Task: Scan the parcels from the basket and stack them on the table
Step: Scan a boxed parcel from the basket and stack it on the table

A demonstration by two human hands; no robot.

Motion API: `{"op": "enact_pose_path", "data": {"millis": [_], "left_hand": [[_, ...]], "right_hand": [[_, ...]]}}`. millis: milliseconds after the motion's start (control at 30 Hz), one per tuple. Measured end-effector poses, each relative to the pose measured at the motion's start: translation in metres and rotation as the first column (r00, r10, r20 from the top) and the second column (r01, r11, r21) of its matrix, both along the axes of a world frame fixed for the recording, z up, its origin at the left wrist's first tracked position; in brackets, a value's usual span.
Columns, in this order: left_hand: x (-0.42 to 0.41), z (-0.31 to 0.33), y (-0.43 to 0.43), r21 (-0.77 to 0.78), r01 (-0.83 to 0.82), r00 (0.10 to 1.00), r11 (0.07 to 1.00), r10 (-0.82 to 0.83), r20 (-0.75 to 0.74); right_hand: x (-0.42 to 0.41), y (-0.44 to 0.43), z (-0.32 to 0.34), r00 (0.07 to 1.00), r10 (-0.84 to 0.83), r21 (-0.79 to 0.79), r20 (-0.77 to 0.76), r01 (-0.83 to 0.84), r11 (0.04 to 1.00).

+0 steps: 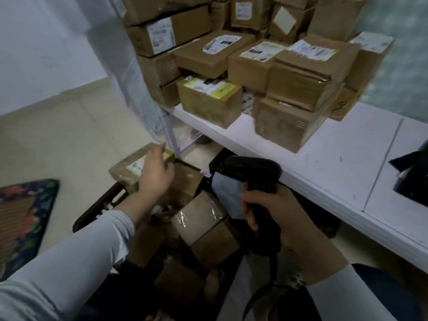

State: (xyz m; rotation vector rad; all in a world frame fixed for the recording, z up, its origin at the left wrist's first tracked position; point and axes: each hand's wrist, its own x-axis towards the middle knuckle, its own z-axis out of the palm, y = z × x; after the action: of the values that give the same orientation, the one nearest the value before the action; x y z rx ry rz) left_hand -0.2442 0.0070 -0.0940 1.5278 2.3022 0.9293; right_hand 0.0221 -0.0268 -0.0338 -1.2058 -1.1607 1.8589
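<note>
Right grip (273, 212) holds scanner (252, 167); left grip (156, 174) blurred.

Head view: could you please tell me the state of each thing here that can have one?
Left hand: over a labelled parcel, grip unclear.
Right hand: grips the scanner's handle.
Scanner: held above the basket.
Basket: holds several parcels.
Table: carries stacked parcels, front edge bare.
</note>
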Motion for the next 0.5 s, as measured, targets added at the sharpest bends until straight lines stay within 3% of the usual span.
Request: {"op": "enact_pose_path", "data": {"millis": [133, 300, 500], "left_hand": [[-0.068, -0.041, -0.043, -0.260, -0.184, 0.980, 0.948, 0.198, 0.031], [-0.088, -0.068, -0.080, -0.495, -0.239, 0.964, 0.836, 0.264, -0.020], [-0.094, -0.076, -0.058, -0.435, -0.264, 0.960, 0.861, 0.279, -0.030]], "right_hand": [[-0.030, -0.008, -0.009, 0.995, 0.093, -0.045, 0.039, -0.091, 0.995], [-0.056, -0.009, -0.018, 0.984, 0.142, -0.052, 0.110, -0.137, 0.989], [-0.074, -0.005, -0.027, 0.978, 0.159, -0.101, 0.137, -0.146, 0.984]]}}
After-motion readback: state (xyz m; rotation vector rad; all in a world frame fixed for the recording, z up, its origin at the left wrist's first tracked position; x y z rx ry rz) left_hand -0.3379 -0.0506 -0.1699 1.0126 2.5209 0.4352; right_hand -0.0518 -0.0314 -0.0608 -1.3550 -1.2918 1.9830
